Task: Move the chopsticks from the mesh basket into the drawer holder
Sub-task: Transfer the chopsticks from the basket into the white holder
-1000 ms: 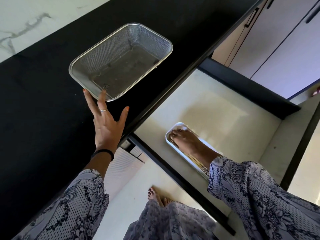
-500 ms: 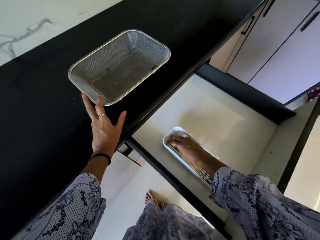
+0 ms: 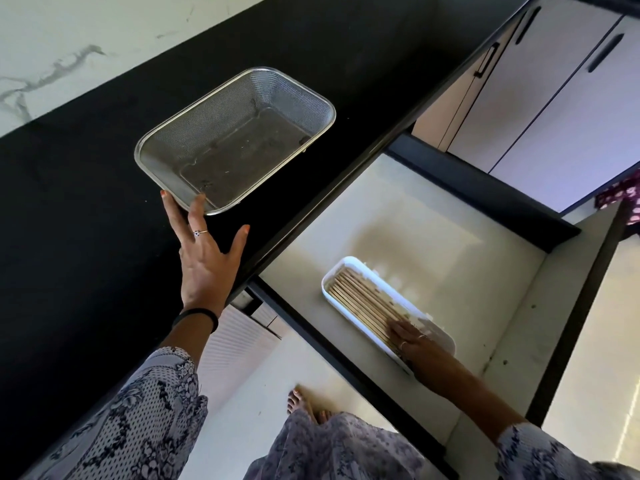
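The chopsticks (image 3: 362, 299) are lying flat in the white drawer holder (image 3: 349, 263), near the drawer's front edge. Right hand (image 3: 414, 342) is resting flat-fingered on them; left hand (image 3: 204, 261), fingers spread, is touching the mesh basket (image 3: 194, 133) at the surface's front edge.

The left hand (image 3: 207, 261) lies flat on the counter (image 3: 86, 220), near its edge. Its fingertips touch the near rim of the mesh basket (image 3: 235, 140), which sits on the counter just past the hand. To the right of the left hand, and lower down, the drawer (image 3: 433, 237) stands pulled out. The right hand (image 3: 414, 341) is inside the drawer, resting on the near end of the holder (image 3: 334, 271). The chopsticks (image 3: 360, 296) lie side by side in the holder and reach away from the right hand. Cabinet doors (image 3: 554, 105) stand far beyond the right hand. A foot (image 3: 301, 400) is on the floor between the two arms.
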